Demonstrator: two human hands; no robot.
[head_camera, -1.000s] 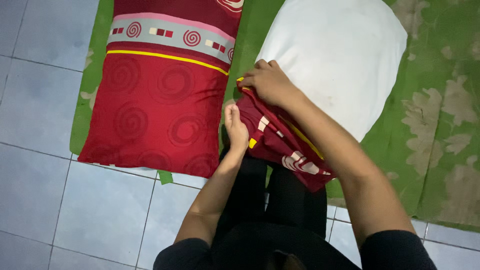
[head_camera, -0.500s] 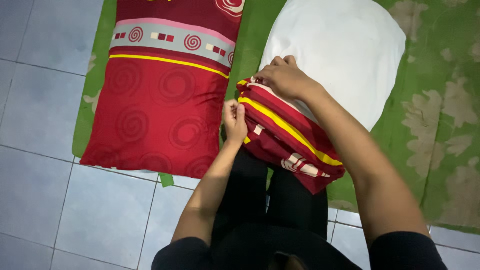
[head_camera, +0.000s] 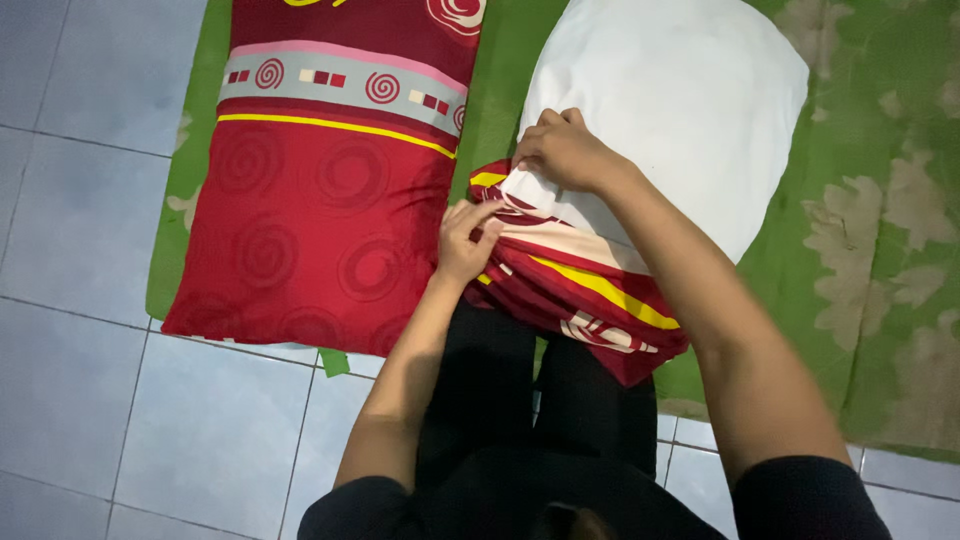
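Pale blue-grey tiled floor (head_camera: 90, 400) at left and along the bottom, dark grout lines crossing it, with a green mat (head_camera: 880, 250) bearing faded beige leaf shapes spread over the upper and right part. Head view, looking straight down: on the mat at left, a long red pillow (head_camera: 310, 220), already in its cover, patterned with tone-on-tone spirals, crossed near the top by a thin yellow stripe and above it a grey band edged in pink, set with small red spirals and little red and cream squares. Just right of it, a bare white pillow (head_camera: 680, 110), plump and rounded, lying diagonally, its near end tucked into a bunched red pillowcase (head_camera: 580, 290) of the same pattern, with a yellow stripe, a cream band and a spiral motif showing among the folds. Pillowcase gathered at the pillow's lower-left end, above the black-clad legs. Right hand (head_camera: 565, 150) palm down at the top edge of the case, fingers curled and clamped on the fabric hem against the white pillow, forearm running down to the lower right. Left hand (head_camera: 465, 240) lower and close beside it, fingers pinching the case's left edge, thumb side up, forearm rising from the bottom centre. Hands near one another but not touching, each closed on the cloth.
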